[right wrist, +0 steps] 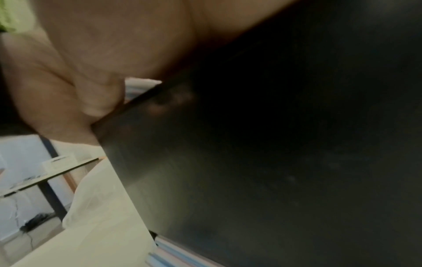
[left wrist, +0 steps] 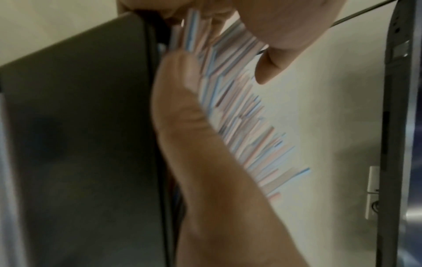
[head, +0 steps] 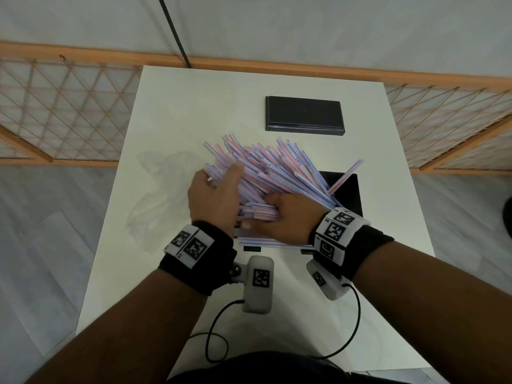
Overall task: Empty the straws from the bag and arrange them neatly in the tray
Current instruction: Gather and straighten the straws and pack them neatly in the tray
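Over the tray (head: 349, 189), apparently 2 hands grip straws (head: 279, 167).

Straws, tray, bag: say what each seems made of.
Straws: thin striped tubes, probably plastic, possibly paper; smooth, stiff, straight. Tray: black, smooth, slightly glossy, likely plastic or lacquered wood; it reflects light faintly. Bag: clear thin plastic film, crinkled, the table showing through.

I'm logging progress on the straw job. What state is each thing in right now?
Straws: out of the bag, fanned in an untidy heap over the tray.
Tray: on the table, mostly covered.
Bag: emptied, crumpled on the table.
Lid: off, lying apart.
Left hand: gripping straws.
Right hand: gripping straws.
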`<state>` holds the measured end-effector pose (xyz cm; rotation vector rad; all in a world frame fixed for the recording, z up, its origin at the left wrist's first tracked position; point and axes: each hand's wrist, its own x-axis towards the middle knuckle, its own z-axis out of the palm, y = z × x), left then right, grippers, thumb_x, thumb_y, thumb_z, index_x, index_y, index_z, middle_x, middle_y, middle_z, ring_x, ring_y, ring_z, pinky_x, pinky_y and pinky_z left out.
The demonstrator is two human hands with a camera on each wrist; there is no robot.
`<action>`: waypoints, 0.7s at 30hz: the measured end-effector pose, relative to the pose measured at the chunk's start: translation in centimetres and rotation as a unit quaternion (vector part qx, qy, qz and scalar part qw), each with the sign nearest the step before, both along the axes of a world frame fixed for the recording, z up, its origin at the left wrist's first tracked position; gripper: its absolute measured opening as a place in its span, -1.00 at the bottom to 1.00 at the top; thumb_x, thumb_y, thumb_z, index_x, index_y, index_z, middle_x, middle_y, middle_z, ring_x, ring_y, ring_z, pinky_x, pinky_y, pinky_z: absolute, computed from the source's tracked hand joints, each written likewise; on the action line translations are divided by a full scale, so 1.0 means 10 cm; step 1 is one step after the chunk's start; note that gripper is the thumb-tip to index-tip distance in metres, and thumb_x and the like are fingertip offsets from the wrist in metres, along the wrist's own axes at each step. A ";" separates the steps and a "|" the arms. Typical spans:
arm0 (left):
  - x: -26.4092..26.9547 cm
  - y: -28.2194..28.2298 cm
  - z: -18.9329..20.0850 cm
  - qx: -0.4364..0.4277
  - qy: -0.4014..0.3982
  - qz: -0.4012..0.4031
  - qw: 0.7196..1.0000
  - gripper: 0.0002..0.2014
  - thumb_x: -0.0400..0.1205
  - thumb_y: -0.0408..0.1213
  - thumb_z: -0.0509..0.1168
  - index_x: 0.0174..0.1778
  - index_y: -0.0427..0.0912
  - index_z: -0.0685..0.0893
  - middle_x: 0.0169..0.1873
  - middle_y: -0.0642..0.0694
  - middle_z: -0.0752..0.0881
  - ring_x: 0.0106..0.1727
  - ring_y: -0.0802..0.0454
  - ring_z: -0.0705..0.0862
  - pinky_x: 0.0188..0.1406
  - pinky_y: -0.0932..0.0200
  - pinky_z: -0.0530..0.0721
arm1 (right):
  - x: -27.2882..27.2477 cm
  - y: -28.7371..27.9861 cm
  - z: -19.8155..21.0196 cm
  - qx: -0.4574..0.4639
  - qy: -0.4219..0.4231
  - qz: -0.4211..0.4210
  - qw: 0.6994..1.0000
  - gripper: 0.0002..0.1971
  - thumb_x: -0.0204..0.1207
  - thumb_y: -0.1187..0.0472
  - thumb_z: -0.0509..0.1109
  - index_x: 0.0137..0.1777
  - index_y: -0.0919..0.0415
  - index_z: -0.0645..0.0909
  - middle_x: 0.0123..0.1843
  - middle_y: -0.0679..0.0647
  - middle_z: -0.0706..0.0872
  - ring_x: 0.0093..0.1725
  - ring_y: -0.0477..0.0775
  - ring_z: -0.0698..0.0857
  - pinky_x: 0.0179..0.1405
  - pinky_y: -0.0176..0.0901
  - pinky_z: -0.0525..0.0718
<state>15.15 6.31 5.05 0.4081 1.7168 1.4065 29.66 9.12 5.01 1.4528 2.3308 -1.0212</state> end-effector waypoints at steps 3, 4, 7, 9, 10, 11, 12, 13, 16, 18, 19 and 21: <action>-0.05 0.06 0.05 0.015 0.002 0.026 1.000 -0.34 0.20 0.12 0.57 0.17 -0.15 0.75 -0.17 0.01 0.77 -0.19 0.02 0.75 0.07 -0.18 0.80 | -0.01 0.02 0.03 -0.014 0.021 -0.010 1.000 -0.20 0.12 -0.74 0.15 0.07 -0.13 0.61 0.06 -0.13 0.71 0.14 0.06 0.67 0.23 -0.04 0.60; -0.06 0.07 0.05 0.017 -0.003 0.021 1.000 -0.36 0.20 0.11 0.56 0.15 -0.15 0.77 -0.18 0.00 0.78 -0.18 0.01 0.76 0.06 -0.15 0.80 | -0.02 0.01 0.03 -0.021 0.030 -0.013 0.999 -0.29 0.14 -0.70 0.21 0.04 -0.17 0.57 0.03 -0.17 0.68 0.12 0.03 0.66 0.19 -0.10 0.57; -0.03 0.07 0.01 0.017 -0.015 -0.005 1.000 -0.67 0.23 0.12 0.53 -0.22 0.00 0.86 -0.20 -0.08 0.86 -0.01 -0.27 0.86 0.09 -0.42 0.80 | -0.07 0.02 0.07 -0.035 0.038 -0.022 0.998 -0.44 0.15 -0.63 0.29 -0.07 -0.24 0.50 -0.08 -0.24 0.61 0.06 -0.02 0.64 0.14 -0.17 0.51; -0.01 0.06 -0.02 0.015 -0.012 -0.007 1.000 -0.79 0.28 0.08 0.52 -0.35 0.05 0.87 -0.28 -0.07 0.86 0.01 -0.32 0.87 0.03 -0.46 0.79 | -0.09 0.04 0.08 -0.032 0.038 -0.027 0.998 -0.52 0.22 -0.59 0.33 -0.17 -0.22 0.53 -0.13 -0.24 0.63 0.04 -0.03 0.65 0.16 -0.16 0.53; 0.00 0.06 -0.02 0.017 -0.014 -0.004 1.000 -0.83 0.32 0.03 0.52 -0.36 0.03 0.87 -0.30 -0.07 0.86 -0.02 -0.31 0.87 0.01 -0.46 0.80 | -0.09 0.06 0.09 -0.028 0.040 -0.026 0.998 -0.56 0.26 -0.55 0.36 -0.21 -0.22 0.53 -0.16 -0.24 0.63 0.01 -0.05 0.65 0.14 -0.16 0.53; -0.01 0.06 -0.03 0.020 -0.022 -0.004 1.000 -0.86 0.37 -0.02 0.50 -0.38 0.00 0.87 -0.32 -0.07 0.85 -0.08 -0.28 0.87 -0.01 -0.44 0.81 | -0.09 0.06 0.12 -0.027 0.040 -0.022 0.999 -0.59 0.29 -0.52 0.39 -0.24 -0.22 0.50 -0.20 -0.25 0.61 -0.04 -0.09 0.64 0.11 -0.19 0.51; -0.01 0.06 -0.04 0.019 -0.028 -0.005 0.999 -0.85 0.39 -0.05 0.48 -0.41 -0.02 0.84 -0.35 -0.07 0.82 -0.16 -0.22 0.83 -0.03 -0.38 0.79 | -0.10 0.06 0.15 -0.033 0.045 -0.017 0.998 -0.61 0.34 -0.47 0.42 -0.23 -0.21 0.47 -0.23 -0.29 0.56 -0.10 -0.15 0.60 0.08 -0.24 0.45; -0.01 0.07 -0.04 0.014 -0.033 -0.005 0.999 -0.81 0.40 -0.05 0.45 -0.45 -0.05 0.81 -0.39 -0.06 0.78 -0.23 -0.16 0.76 -0.07 -0.31 0.77 | -0.10 0.04 0.18 -0.046 0.052 -0.013 0.998 -0.64 0.38 -0.40 0.45 -0.19 -0.20 0.45 -0.24 -0.33 0.52 -0.12 -0.18 0.56 0.07 -0.29 0.40; -0.01 0.08 -0.02 -0.009 -0.057 0.012 0.998 -0.74 0.42 0.01 0.41 -0.45 -0.08 0.66 -0.41 -0.11 0.63 -0.27 -0.05 0.59 -0.20 -0.12 0.62 | -0.12 0.03 0.19 -0.067 0.069 -0.017 0.995 -0.66 0.41 -0.33 0.49 -0.12 -0.18 0.46 -0.16 -0.33 0.55 0.00 -0.15 0.58 0.12 -0.31 0.38; 0.00 0.07 0.02 -0.010 -0.070 0.035 0.997 -0.71 0.58 -0.02 0.39 -0.33 -0.16 0.65 -0.43 -0.08 0.62 -0.35 0.02 0.57 -0.35 0.08 0.58 | -0.13 0.04 0.19 -0.036 0.058 -0.013 0.998 -0.62 0.38 -0.37 0.48 -0.25 -0.15 0.47 -0.23 -0.25 0.56 -0.11 -0.11 0.61 0.02 -0.26 0.43; 0.00 0.06 0.05 -0.010 -0.082 0.041 0.996 -0.71 0.66 -0.06 0.36 -0.28 -0.18 0.65 -0.43 -0.05 0.63 -0.42 0.04 0.58 -0.44 0.16 0.56 | -0.13 0.05 0.20 -0.012 0.047 -0.007 0.999 -0.59 0.36 -0.40 0.47 -0.26 -0.13 0.46 -0.27 -0.20 0.57 -0.18 -0.09 0.60 -0.06 -0.23 0.44; -0.02 0.05 0.06 -0.022 -0.091 0.027 0.995 -0.72 0.70 -0.06 0.35 -0.25 -0.16 0.68 -0.40 -0.02 0.66 -0.43 0.05 0.61 -0.40 0.16 0.59 | -0.12 0.06 0.19 0.048 0.018 -0.006 0.999 -0.47 0.28 -0.52 0.41 -0.20 -0.05 0.51 -0.25 -0.11 0.63 -0.19 -0.01 0.62 -0.14 -0.16 0.50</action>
